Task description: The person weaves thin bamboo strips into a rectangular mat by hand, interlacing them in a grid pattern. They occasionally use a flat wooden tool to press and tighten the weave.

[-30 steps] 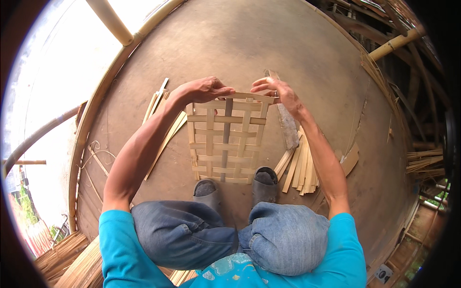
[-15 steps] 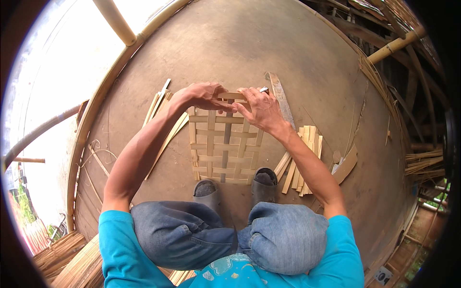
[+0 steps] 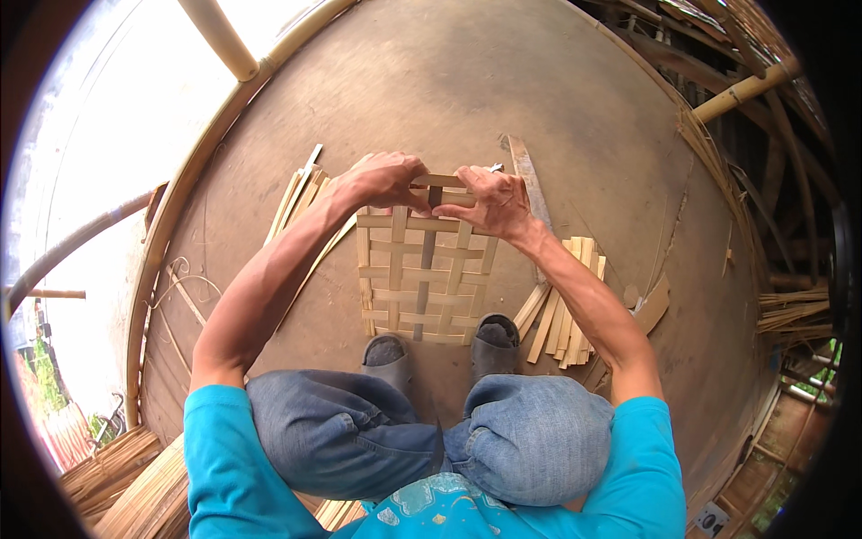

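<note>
An open-weave bamboo basket (image 3: 395, 260) of pale flat strips stands in front of my feet, with one dark strip (image 3: 424, 287) running down its middle. My left hand (image 3: 391, 182) is closed over the left part of its far edge, fingers curled round the strips. On the right part of that edge, my right hand (image 3: 494, 199) grips too, its thumb stretched toward the dark strip. A narrow gap separates the two hands. The fingertips beyond the far edge are mostly hidden.
Bundles of cut bamboo strips lie on the floor to the left (image 3: 301, 193) and right (image 3: 570, 301). A long flat blade-like piece (image 3: 527, 180) rests beyond my right hand. My sandalled feet (image 3: 494, 346) are close to the basket. Bamboo poles (image 3: 215, 40) border the floor.
My left fingers have drawn back and curled round the far edge. My right fingers have bent more, and the thumb now lies across the strips. The basket has barely moved.
</note>
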Demonstrator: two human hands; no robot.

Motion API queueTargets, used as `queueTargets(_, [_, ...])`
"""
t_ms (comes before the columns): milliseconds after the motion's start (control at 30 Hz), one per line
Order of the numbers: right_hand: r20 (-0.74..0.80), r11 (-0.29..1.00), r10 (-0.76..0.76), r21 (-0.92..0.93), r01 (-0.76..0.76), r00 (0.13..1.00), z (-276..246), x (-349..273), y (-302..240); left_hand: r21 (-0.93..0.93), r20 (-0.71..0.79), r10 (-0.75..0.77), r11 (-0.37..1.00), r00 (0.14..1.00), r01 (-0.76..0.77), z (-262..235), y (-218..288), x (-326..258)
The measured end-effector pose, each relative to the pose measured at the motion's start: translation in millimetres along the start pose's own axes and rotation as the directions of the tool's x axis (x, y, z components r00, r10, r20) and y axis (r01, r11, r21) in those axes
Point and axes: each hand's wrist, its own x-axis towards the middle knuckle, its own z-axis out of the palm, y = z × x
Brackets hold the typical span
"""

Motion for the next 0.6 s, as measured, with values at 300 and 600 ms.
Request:
queueTargets(300, [-0.033, 1.000, -0.001, 0.018, 0.002, 0.999, 8.7, -1.8, 2.0, -0.043, 0.050, -0.043, 0.998, 0.998, 0.045, 1.0, -3.2, 5.0])
queueTargets(600, [0.189, 0.995, 0.091, 0.012, -0.095, 0.978, -6.2, -0.6, 0.8, -0.014, -0.018, 0.028, 0.999, 0.999, -0.029, 5.0, -6.5, 5.0])
